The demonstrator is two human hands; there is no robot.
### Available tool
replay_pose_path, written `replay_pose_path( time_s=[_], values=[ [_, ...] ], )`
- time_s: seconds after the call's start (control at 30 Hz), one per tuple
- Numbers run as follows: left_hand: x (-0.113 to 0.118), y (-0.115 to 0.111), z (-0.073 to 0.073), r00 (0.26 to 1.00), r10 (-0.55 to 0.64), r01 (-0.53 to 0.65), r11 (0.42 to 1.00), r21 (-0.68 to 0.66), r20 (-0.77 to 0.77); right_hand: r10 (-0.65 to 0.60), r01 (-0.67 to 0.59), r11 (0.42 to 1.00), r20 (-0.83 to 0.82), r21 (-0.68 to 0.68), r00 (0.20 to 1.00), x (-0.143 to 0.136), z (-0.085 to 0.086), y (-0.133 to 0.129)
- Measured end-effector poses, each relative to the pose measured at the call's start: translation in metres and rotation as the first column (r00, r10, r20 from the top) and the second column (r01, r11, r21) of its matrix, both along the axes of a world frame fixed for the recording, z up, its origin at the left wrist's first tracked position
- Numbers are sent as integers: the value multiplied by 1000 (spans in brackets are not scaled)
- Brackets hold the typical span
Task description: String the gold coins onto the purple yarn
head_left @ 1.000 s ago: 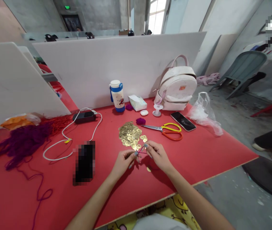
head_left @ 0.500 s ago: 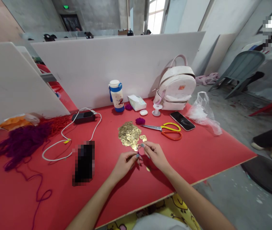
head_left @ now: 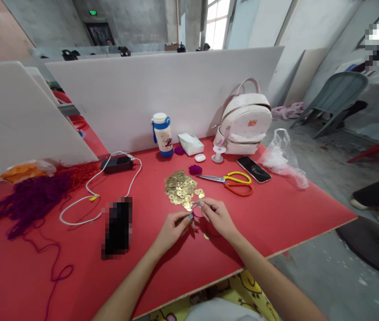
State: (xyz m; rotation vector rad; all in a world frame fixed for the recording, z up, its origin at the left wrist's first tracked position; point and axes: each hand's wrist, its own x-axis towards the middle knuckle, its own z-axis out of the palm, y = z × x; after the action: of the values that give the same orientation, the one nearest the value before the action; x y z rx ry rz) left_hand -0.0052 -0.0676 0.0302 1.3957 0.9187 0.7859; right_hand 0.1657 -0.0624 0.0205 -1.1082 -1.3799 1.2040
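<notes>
Above a smooth red counter, the left hand and right hand pinch a thin, looped purple cord between them, just short of heaped round gold-coloured discs, right hand nearer.

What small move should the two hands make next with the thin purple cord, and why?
Probably ease the right hand away from the left hand to draw the thin purple cord taut: both hands seem to pinch it, and it curves slackly between them.

Grey floor, bright window
</notes>
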Motion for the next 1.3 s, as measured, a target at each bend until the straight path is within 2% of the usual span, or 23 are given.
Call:
replay_pose_path(
  time_s=[0.4, 0.57, 0.63, 0.7, 0.77, 0.83, 0.87, 0.9, 0.97, 1.07, 1.17, 1.3],
  values=[
    [-3, 2, -6, 997, 7, 3, 994, 111, -83, 43, -43, 999, 4, 12, 999, -2, -2, -2],
    [-3, 2, -6, 995, 35, -24, 992, 125, -88, 34, -35, 997, 23, 71, 999, 2, -2, 0],
    [-3, 2, -7, 995, 43, -29, 988, 151, -92, 33, -43, 987, 68, 158, 997, 5, 4, -1],
    [-4, 1, -9, 992, 69, -46, 978, 203, -105, 43, -88, 944, 146, 317, 988, 11, 15, -6],
    [-5, 1, -13, 987, 106, -71, 961, 268, -119, 63, -175, 862, 242, 476, 968, 17, 27, -11],
    [-6, 1, -15, 983, 134, -86, 942, 324, -128, 66, -238, 796, 312, 556, 948, 23, 36, -15],
    [-6, 1, -16, 980, 146, -92, 933, 349, -133, 63, -245, 788, 322, 565, 945, 25, 39, -16],
    [-6, 1, -16, 978, 156, -94, 924, 371, -139, 50, -232, 797, 321, 558, 946, 26, 40, -16],
    [-6, 1, -15, 974, 166, -91, 908, 409, -152, 6, -178, 854, 331, 489, 944, 26, 37, -14],
    [-5, 1, -12, 974, 163, -80, 895, 439, -156, -29, -132, 923, 408, 361, 912, 20, 26, -8],
    [-6, 0, -11, 971, 178, -88, 886, 455, -160, -20, -115, 947, 414, 300, 910, 14, 16, -6],
    [-7, 0, -12, 969, 178, -78, 882, 466, -174, -31, -72, 961, 366, 266, 930, 9, 13, -8]
  ],
)
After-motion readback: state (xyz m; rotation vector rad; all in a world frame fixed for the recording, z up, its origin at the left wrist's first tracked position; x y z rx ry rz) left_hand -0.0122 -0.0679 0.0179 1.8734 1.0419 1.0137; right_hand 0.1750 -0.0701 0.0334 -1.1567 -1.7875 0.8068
